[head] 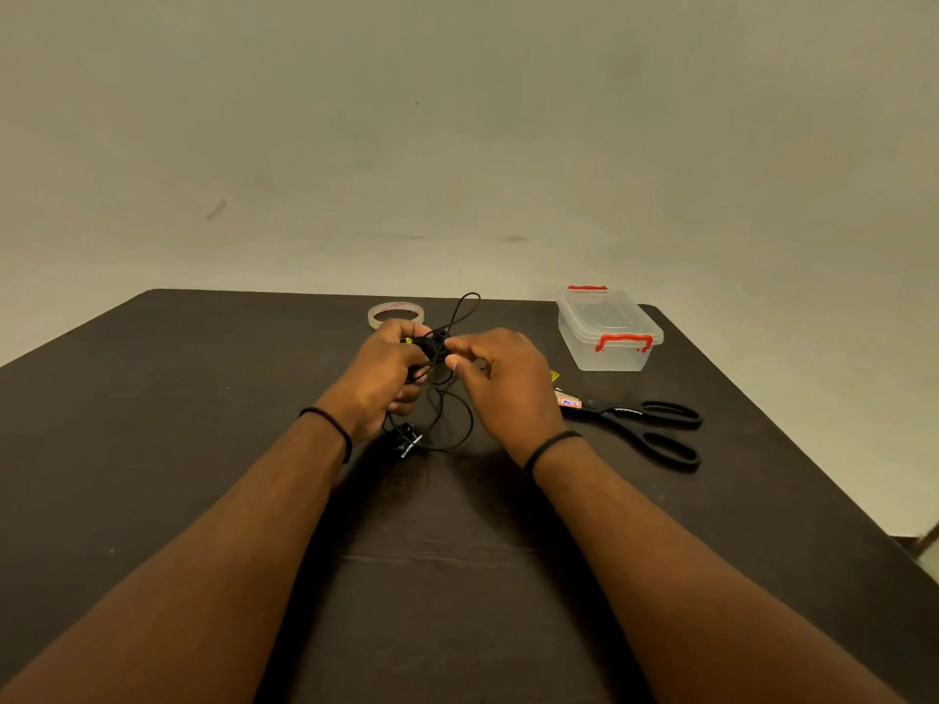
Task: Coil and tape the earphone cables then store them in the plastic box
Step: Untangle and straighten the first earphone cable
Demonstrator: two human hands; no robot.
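Observation:
A black earphone cable (436, 348) is bunched between both hands above the dark table (203, 409). My left hand (383, 378) grips the bundled part, fingers curled round it. My right hand (500, 381) pinches the cable at the bundle's right side. A loop sticks up behind the hands, and loose strands hang down to the table, where the plug end (409, 442) lies. The clear plastic box (607, 330) with red latches stands at the back right, lid on. A roll of clear tape (395, 316) lies flat just behind my left hand.
Black-handled scissors (643, 426) lie on the table to the right of my right hand, handles pointing right. A plain wall rises behind the table's far edge. The table's right edge runs diagonally past the box and scissors.

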